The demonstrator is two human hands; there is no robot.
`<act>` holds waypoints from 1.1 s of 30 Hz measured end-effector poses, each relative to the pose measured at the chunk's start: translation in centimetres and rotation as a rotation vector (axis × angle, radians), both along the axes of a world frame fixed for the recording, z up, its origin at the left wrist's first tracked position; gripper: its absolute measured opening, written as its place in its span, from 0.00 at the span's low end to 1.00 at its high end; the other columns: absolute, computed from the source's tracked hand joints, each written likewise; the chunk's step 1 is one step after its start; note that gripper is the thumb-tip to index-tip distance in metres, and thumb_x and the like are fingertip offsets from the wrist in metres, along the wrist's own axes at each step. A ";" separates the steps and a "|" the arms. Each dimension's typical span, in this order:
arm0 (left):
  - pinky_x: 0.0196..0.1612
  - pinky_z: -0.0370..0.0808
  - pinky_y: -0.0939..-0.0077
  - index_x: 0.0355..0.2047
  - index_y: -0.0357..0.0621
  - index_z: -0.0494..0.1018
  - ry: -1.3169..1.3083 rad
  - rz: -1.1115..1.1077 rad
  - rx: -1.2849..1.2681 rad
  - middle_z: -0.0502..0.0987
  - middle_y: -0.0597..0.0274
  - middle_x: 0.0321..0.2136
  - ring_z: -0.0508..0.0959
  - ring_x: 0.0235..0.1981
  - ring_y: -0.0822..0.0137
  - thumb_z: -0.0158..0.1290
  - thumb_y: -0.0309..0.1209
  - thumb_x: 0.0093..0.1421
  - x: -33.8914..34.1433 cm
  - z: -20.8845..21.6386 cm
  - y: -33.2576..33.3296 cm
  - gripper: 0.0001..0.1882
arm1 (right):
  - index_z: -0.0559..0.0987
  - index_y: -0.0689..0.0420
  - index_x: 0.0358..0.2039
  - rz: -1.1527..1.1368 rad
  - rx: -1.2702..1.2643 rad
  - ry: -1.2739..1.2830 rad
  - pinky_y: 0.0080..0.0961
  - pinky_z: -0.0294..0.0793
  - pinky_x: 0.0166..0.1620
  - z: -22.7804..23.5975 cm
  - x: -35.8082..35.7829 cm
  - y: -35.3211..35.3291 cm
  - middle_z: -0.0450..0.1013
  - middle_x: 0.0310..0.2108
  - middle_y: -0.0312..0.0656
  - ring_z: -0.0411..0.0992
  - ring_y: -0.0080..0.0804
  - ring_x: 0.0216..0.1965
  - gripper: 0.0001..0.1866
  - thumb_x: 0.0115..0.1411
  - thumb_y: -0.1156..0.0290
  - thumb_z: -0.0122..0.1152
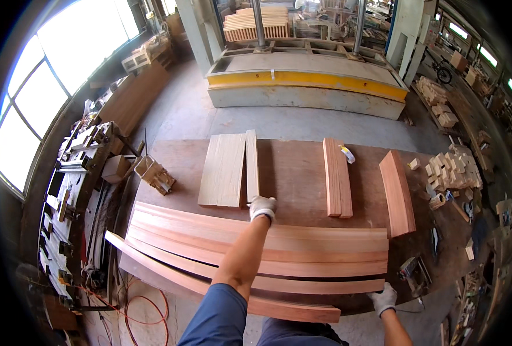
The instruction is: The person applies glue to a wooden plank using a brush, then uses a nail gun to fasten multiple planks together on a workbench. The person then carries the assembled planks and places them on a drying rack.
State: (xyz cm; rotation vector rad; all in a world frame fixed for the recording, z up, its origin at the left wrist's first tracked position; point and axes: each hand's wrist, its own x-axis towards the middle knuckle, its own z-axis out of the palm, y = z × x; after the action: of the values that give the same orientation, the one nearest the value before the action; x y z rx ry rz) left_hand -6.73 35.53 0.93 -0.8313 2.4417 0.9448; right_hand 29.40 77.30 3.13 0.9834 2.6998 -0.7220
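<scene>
My left hand [263, 208], in a pale work glove, reaches over the long planks. Its fingers are closed at the near end of a narrow pale board [252, 164], which stands beside a wide pale board [224, 170]. Lower right, my gloved right hand [385, 298] is at the right end of a long reddish plank [319, 286], its fingers curled against it and partly hidden. Another long plank [302, 309] lies closest to me. Beyond the held plank, several long planks [325, 248] lie side by side on the brown worktable [293, 179].
Reddish boards [338, 179] with a tape roll [347, 154] and a thick reddish board [398, 193] lie right. A crusted glue container [154, 174] stands left; small wood blocks [453, 168] are piled right. A clamp rack [74, 196] lines the left; a large press [308, 86] stands beyond.
</scene>
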 end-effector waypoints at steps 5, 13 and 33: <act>0.63 0.76 0.55 0.60 0.33 0.72 0.096 -0.106 -0.144 0.79 0.36 0.57 0.79 0.61 0.45 0.63 0.47 0.62 1.6 0.5 0.2 0.35 | 0.83 0.59 0.40 0.041 -0.021 -0.002 0.43 0.81 0.50 -0.1 -0.1 0.0 0.84 0.40 0.53 0.83 0.53 0.46 0.28 0.43 0.58 0.87; 0.64 0.74 0.55 0.66 0.38 0.63 0.068 0.027 -0.302 0.75 0.47 0.61 0.74 0.64 0.50 0.68 0.62 0.55 0.0 1.0 -1.4 0.51 | 0.83 0.58 0.41 0.032 -0.011 -0.055 0.44 0.80 0.51 -0.5 0.0 -0.5 0.84 0.41 0.54 0.83 0.53 0.47 0.28 0.43 0.59 0.86; 0.40 0.82 0.60 0.36 0.42 0.78 0.186 0.117 1.580 0.81 0.61 0.34 0.82 0.37 0.58 0.61 0.28 0.62 8.0 4.5 1.6 0.05 | 0.76 0.56 0.56 0.333 0.011 0.212 0.44 0.77 0.58 -1.6 0.3 2.3 0.78 0.52 0.52 0.77 0.55 0.54 0.34 0.50 0.60 0.79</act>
State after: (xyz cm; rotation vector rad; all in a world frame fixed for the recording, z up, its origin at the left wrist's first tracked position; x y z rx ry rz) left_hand 1.30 37.10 5.41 -0.2329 1.0047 2.4107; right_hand 29.71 79.57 1.52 0.4590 2.9449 -0.7797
